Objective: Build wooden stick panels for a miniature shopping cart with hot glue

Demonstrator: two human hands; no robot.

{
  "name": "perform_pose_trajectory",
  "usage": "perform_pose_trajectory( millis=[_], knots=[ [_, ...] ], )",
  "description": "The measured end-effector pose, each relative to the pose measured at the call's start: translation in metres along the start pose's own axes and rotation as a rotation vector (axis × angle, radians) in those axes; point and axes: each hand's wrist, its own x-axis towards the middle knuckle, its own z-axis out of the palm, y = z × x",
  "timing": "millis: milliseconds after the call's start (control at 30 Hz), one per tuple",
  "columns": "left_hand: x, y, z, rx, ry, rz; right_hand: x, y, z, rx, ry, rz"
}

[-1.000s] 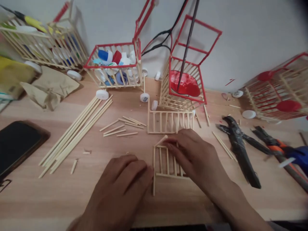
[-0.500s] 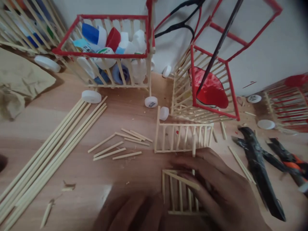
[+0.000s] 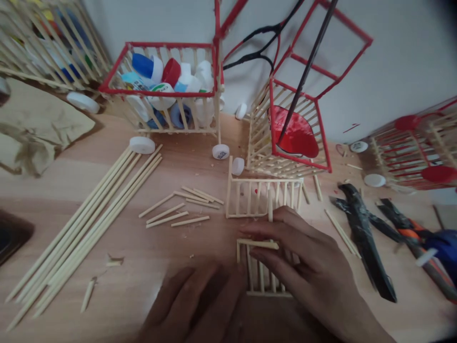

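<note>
A small ladder-like panel of bamboo sticks lies flat on the wooden table in front of me. My right hand rests over its right side, thumb and fingers pinching a short loose stick laid across the panel's top edge. My left hand lies on the table at the panel's left edge, fingers curled and pressed against its left rail. A second, finished stick panel lies just beyond.
Long bamboo sticks and several short cut pieces lie to the left. Stick baskets with red rims stand at the back, one holding bottle caps. Black pliers and orange-handled cutters lie to the right. Brown paper sits far left.
The loose stick has gone from slanted to lying level across the panel's top under my right fingers. The camera moved in closer, then back a little.
</note>
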Motion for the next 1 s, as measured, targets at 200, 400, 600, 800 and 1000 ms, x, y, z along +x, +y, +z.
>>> perform_pose_trajectory(
  millis=[200, 400, 600, 800, 1000],
  knots=[
    [0.011, -0.001, -0.008, 0.003, 0.066, 0.039, 0.001, 0.003, 0.001, 0.036, 0.036, -0.005],
    [0.012, 0.004, -0.008, -0.071, 0.066, -0.012, -0.001, 0.004, 0.001, 0.093, 0.055, -0.042],
    [0.013, 0.003, -0.013, -0.164, 0.123, -0.125, -0.002, 0.016, -0.001, 0.155, 0.185, 0.015],
    [0.016, 0.003, -0.023, -0.209, 0.172, -0.251, 0.0, 0.027, 0.004, 0.164, 0.293, -0.02],
    [0.023, -0.006, -0.032, -0.187, 0.151, -0.308, 0.001, 0.029, 0.006, 0.145, 0.367, -0.061]
  ],
)
